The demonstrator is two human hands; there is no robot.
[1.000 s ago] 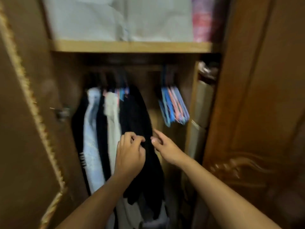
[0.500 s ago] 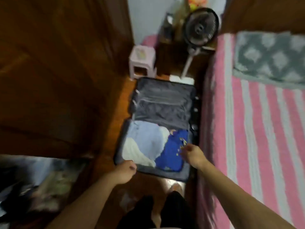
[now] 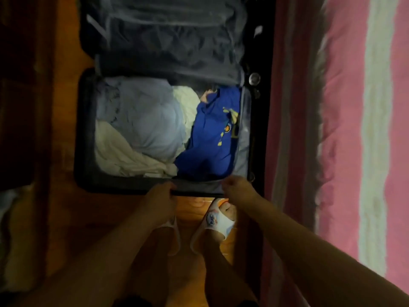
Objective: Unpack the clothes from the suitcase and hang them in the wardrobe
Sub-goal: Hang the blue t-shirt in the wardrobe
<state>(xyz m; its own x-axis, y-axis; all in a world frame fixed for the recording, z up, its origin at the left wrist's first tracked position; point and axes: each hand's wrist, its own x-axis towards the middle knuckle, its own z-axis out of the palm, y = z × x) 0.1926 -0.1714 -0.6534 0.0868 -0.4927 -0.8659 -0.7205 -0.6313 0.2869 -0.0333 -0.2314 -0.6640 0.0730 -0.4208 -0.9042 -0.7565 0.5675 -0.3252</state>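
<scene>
An open dark suitcase [image 3: 80, 134] lies on the wooden floor in front of me. Its near half holds a bright blue garment with yellow marks [image 3: 210, 140], a pale blue garment [image 3: 146, 120] and a white one [image 3: 124, 156]. The far half is the zipped grey lid [image 3: 168, 36]. My left hand [image 3: 159, 197] is at the suitcase's near rim with its fingers loosely curled. My right hand [image 3: 236, 189] hovers over the same rim, just below the blue garment, also loosely curled. Neither hand holds anything that I can see. The wardrobe is out of view.
A bed with a pink and white striped cover [image 3: 354, 129] runs along the right, close against the suitcase. Dark wooden furniture [image 3: 20, 89] stands at the left. My feet in white slippers [image 3: 215, 220] stand on the floor just before the suitcase.
I have turned from the wardrobe's hanging clothes to the suitcase on the floor and bent closer. Both hands have come down to its near rim.
</scene>
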